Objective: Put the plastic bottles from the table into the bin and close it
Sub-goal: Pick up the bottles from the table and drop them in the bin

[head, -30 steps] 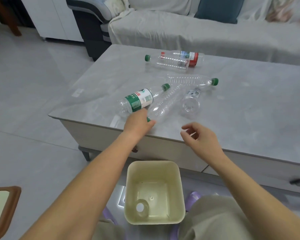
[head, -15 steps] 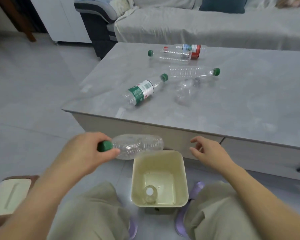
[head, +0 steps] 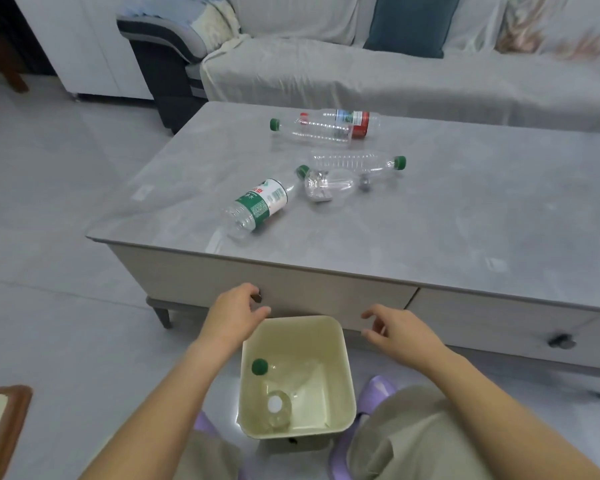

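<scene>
Now bin (head: 343, 344) between empty hands (head: 234, 318)

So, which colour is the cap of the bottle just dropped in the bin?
Green cap, seen in the head view.

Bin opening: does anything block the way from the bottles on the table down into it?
Nothing visible does. The bin stands open on the floor just below the table edge, with no lid over it. Both hands, left and right, hover empty beside its rim. The green-label bottle lies nearest, unobstructed.
</scene>
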`<state>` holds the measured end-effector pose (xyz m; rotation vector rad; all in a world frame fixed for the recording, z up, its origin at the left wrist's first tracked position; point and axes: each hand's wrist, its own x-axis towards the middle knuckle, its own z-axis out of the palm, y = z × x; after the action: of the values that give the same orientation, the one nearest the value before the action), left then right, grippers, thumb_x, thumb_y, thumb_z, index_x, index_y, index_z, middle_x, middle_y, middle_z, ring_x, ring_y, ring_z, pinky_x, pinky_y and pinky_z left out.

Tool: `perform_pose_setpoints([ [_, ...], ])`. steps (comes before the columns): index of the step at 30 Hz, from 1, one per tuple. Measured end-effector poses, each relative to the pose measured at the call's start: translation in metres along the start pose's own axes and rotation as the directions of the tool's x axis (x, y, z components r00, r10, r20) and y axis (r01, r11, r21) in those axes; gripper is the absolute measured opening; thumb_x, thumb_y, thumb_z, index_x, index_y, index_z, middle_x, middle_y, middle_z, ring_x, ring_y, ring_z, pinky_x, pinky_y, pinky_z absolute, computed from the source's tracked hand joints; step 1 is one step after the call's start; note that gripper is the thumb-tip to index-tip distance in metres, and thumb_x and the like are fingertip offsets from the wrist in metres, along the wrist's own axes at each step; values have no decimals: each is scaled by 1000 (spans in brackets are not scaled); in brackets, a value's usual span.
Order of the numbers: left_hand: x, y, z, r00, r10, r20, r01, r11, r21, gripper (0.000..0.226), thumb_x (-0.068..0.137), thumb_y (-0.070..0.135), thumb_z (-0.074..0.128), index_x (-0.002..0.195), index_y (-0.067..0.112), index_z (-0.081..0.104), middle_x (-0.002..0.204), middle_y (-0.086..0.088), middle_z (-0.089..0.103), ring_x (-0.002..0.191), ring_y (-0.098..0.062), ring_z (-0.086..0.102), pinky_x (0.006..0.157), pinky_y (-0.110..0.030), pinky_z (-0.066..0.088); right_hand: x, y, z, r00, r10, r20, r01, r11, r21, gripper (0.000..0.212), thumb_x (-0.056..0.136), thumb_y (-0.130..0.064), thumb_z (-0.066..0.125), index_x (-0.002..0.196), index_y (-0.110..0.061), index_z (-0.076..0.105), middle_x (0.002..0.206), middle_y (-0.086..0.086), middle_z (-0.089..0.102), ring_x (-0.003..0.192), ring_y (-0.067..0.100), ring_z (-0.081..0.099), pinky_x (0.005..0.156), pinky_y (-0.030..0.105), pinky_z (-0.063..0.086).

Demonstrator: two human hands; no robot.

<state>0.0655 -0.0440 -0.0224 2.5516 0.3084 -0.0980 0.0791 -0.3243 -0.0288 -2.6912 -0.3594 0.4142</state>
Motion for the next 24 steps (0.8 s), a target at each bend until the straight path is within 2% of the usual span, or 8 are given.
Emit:
perform_pose_setpoints([
  [8,37,-9,-34,978,-72,-197,-9,924,-383,31,85,22,64,113,9,63,103,-4,67,84,-14,62,81,-25,44,68,-67,-35,960,-94,-263,114,992,62,32,84,-32,62,114,-22,60,97,-6,63,82,12,61,77,33,49],
  [10,48,-9,-47,964,-108,-245,-30,866,-500,31,85,18,64,115,9,62,105,-2,64,78,-8,60,82,-26,46,107,-101,-42,934,-171,-313,167,985,-40,43,86,-28,61,127,-19,51,117,1,58,98,19,61,81,37,47],
  [12,57,-10,-54,956,-148,-254,-27,815,-579,31,86,17,63,116,8,60,107,-2,62,75,0,56,80,-26,45,151,-132,-45,856,-358,-372,237,912,-334,57,83,-16,62,137,-15,42,133,11,51,115,33,52,89,44,44],
  [14,63,-11,-56,959,-173,-223,7,804,-594,34,87,19,62,119,8,58,112,-2,60,75,-1,56,78,-24,41,189,-158,-47,822,-482,-303,249,784,-569,65,81,-7,58,141,-20,36,147,13,40,132,36,37,104,48,33],
  [16,67,-14,-54,960,-198,-199,43,804,-594,39,89,25,60,123,8,54,119,-2,56,82,-10,56,81,-24,41,217,-177,-51,872,-470,-137,276,702,-657,67,83,-10,57,142,-25,30,156,7,23,144,31,15,116,50,9],
  [18,71,-20,-55,947,-248,-207,61,767,-639,42,91,34,56,124,8,52,123,-3,55,92,-14,55,87,-28,44,230,-191,-53,865,-498,-54,338,660,-671,67,77,-17,66,137,-25,36,152,5,32,145,28,17,116,53,-2],
  [21,74,-27,-66,910,-346,-230,8,569,-822,45,91,48,48,111,9,54,112,-6,60,94,-17,58,91,-37,49,219,-203,-45,662,-732,-160,474,574,-668,65,67,-15,72,128,-21,49,132,3,58,130,26,45,114,53,10],
  [24,68,-29,-79,956,-292,-29,47,250,-967,59,84,61,47,115,12,58,111,-9,68,98,-21,66,80,-38,56,194,-194,-33,373,-863,-342,509,498,-702,46,80,-17,64,125,-21,54,126,0,63,122,22,55,110,45,27],
])
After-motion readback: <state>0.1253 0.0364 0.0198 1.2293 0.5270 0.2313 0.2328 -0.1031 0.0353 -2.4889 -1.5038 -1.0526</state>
